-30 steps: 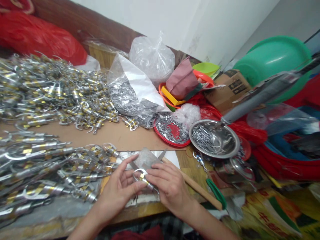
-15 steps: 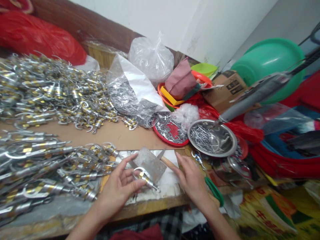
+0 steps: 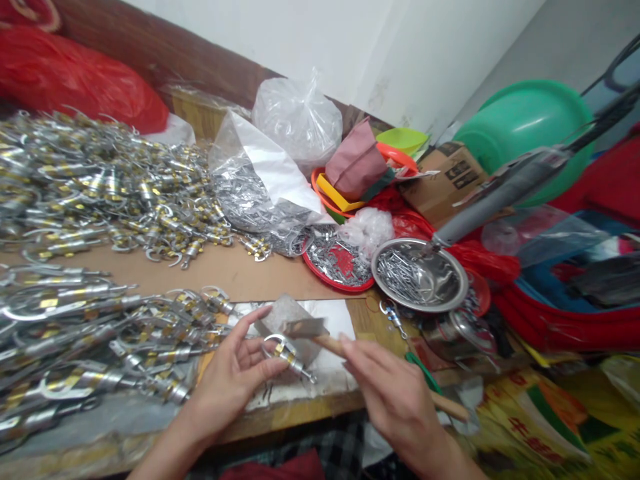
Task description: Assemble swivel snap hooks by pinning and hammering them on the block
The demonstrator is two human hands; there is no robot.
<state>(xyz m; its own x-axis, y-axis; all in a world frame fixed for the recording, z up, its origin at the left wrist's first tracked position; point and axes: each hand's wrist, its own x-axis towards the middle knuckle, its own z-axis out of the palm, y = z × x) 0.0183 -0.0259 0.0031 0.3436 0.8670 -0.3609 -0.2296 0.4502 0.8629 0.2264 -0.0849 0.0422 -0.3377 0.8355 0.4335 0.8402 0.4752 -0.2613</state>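
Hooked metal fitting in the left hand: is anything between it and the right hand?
Nothing visible stands straight between the hooked metal fitting and the right hand. The hammer in that hand does extend above the fitting in the view, its head blurred; whether they touch is unclear.

In my left grip (image 3: pixel 240 373) I hold a silvery fitting (image 3: pixel 291 357) with brass-coloured pieces, its curved hook at the upper end, its narrow tip slanting down to the right. My right grip (image 3: pixel 395 383) wraps the pale wooden handle of a hammer (image 3: pixel 307 327), whose blurred head shows over a worn grey block (image 3: pixel 286 308) lying on a white sheet (image 3: pixel 341 321).
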